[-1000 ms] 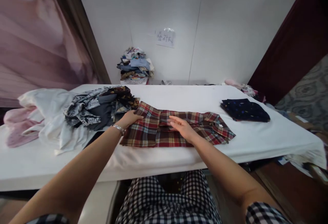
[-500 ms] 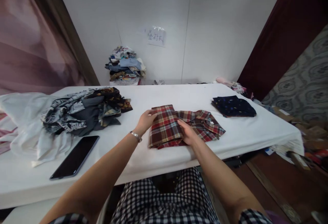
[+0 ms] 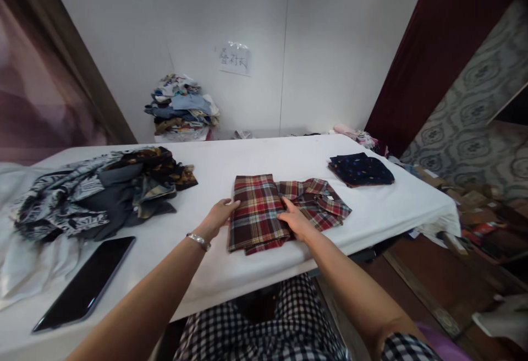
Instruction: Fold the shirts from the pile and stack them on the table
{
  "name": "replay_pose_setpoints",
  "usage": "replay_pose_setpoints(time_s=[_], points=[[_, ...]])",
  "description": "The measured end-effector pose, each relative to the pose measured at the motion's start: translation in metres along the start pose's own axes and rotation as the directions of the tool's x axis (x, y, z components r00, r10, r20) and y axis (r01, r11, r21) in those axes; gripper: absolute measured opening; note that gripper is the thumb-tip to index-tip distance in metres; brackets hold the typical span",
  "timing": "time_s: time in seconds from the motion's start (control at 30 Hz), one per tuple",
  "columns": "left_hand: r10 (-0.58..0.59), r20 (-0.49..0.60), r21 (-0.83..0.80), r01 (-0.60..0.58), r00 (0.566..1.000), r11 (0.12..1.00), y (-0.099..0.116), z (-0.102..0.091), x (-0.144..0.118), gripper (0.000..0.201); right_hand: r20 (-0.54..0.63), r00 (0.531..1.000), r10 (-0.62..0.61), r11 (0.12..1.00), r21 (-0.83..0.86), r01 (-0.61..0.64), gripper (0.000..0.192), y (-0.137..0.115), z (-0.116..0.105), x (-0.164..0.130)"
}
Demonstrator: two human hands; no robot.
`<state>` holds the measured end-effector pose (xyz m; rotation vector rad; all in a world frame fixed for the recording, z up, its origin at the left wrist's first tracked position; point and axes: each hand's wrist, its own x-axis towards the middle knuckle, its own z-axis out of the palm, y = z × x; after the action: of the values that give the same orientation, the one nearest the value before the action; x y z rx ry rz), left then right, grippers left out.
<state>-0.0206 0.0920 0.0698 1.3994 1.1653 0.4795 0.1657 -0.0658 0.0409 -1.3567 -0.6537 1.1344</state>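
Observation:
A red, brown and cream plaid shirt lies partly folded near the table's front edge, its collar end spread to the right. My left hand holds the left edge of the folded part, thumb on top and the other fingers partly hidden. On the opposite side, my right hand grips the folded part's right edge, beside the collar section. Some of its fingers are out of sight behind the fabric. A folded dark navy patterned garment rests farther right.
Crumpled shirts form a heap at the left, behind a black phone. All lie on a white-covered table. Beyond the far edge rises a clothes stack. Boxes clutter the floor at right.
The view has swung slightly right, so most things sit farther left. My left hand has slid down the shirt's left edge towards me. The shirt keeps much the same fold.

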Motion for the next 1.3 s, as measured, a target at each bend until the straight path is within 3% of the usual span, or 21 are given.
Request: replay_pose_setpoints(time_s=[0.17,0.27,0.47,0.57,0.67,0.73,0.97,1.07,1.17,1.23,1.3], points=[[-0.081,0.147,-0.168,0.106,0.986,0.98,0.007,0.009,0.006,0.04,-0.079,0.997,0.018,0.978,-0.207,-0.034,0.087,-0.008,-0.011,0.009],[-0.076,0.169,-0.253,0.118,0.983,0.96,0.017,0.016,0.005,0.034,-0.088,0.996,0.008,0.967,-0.253,-0.03,0.08,-0.011,-0.009,0.016],[0.201,0.044,-0.338,-0.175,0.979,0.925,0.033,0.016,0.002,0.042,-0.12,0.952,-0.283,0.913,-0.339,0.229,0.074,-0.01,-0.006,0.015],[0.074,0.064,-0.25,-0.056,0.995,0.967,0.027,0.016,0.006,0.041,-0.122,0.969,-0.214,0.894,-0.425,0.144,0.073,-0.006,-0.005,0.015],[-0.074,0.114,-0.197,0.095,0.991,0.976,0.015,0.014,0.007,0.033,-0.135,0.974,-0.181,0.808,-0.585,0.069,0.068,-0.002,-0.005,0.016],[-0.088,0.122,-0.177,0.109,0.989,0.978,0.009,0.01,0.005,0.035,-0.124,0.973,-0.194,0.773,-0.63,0.074,0.067,0.0,-0.006,0.015],[-0.087,0.058,-0.028,0.089,0.994,0.996,0.004,0.001,0.0,0.043,-0.126,0.976,-0.175,0.783,-0.619,0.061,0.074,-0.005,-0.01,0.021],[0.006,0.008,0.045,-0.007,1.0,0.999,0.003,0.002,-0.001,0.046,-0.135,0.978,-0.162,0.774,-0.632,0.041,0.075,-0.013,-0.01,0.023],[0.231,-0.111,0.2,-0.206,0.967,0.958,-0.007,-0.002,-0.013,0.051,-0.14,0.975,-0.174,0.758,-0.651,0.042,0.07,-0.017,-0.014,0.012],[0.447,-0.094,0.357,-0.388,0.89,0.849,-0.02,-0.006,-0.03,0.055,-0.123,0.965,-0.231,0.727,-0.681,0.087,0.066,-0.015,-0.019,0.0],[0.642,0.036,0.506,-0.568,0.766,0.649,-0.035,-0.007,-0.051,0.059,-0.079,0.959,-0.271,0.698,-0.702,0.14,0.065,-0.01,-0.024,-0.016]])
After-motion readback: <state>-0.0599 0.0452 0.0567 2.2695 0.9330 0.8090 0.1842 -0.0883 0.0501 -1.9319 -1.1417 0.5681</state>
